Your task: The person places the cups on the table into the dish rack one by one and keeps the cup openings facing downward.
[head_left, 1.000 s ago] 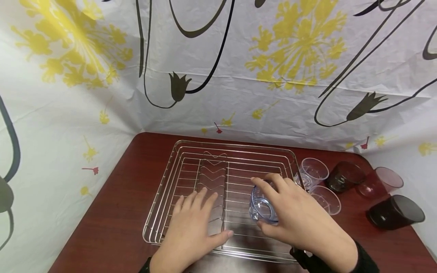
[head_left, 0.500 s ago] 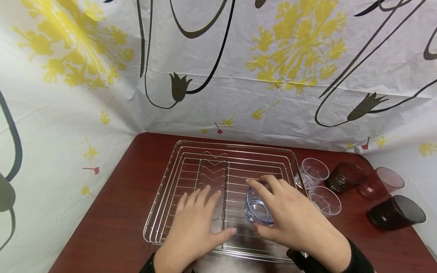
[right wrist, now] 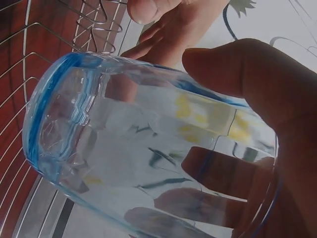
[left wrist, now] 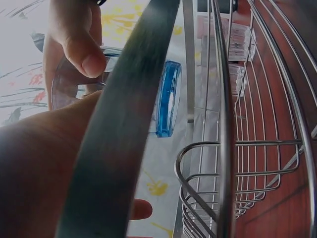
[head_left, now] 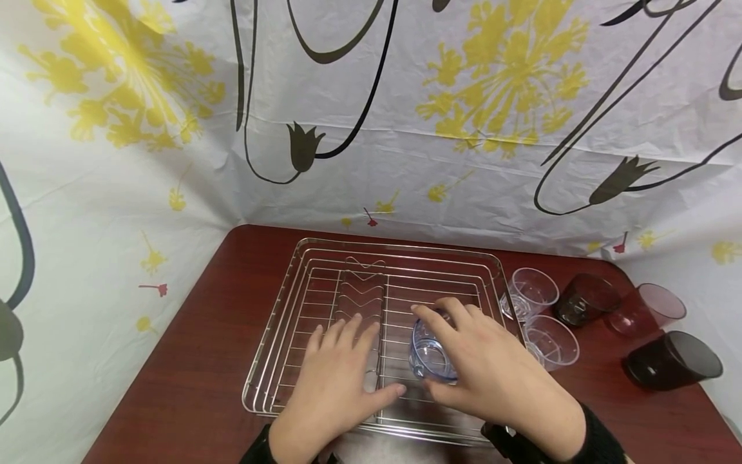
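My right hand (head_left: 484, 354) grips a clear, blue-tinted drinking glass (head_left: 428, 354) above the right half of a wire dish rack (head_left: 400, 245). In the right wrist view the thumb lies along one side of the glass (right wrist: 124, 124) and the fingers show through the other; its thick blue base points toward the rack. The left hand (head_left: 336, 380) is held over the rack's left half with fingers spread and nothing in it, near the wavy wire divider (head_left: 362, 288). In the left wrist view, a dark strap crosses in front of the glass (left wrist: 169, 99) and hides part of it.
Right of the rack stand two clear glasses (head_left: 534, 288) (head_left: 551, 341), a dark brownish glass (head_left: 585, 299), a pink glass (head_left: 646, 309) and a black glass (head_left: 672, 361). A patterned white sheet (head_left: 371, 161) rises behind and beside the red-brown table (head_left: 191, 348).
My right hand has moved a little to the left with the blue-tinted glass. The left hand has shifted slightly to the right, still spread.
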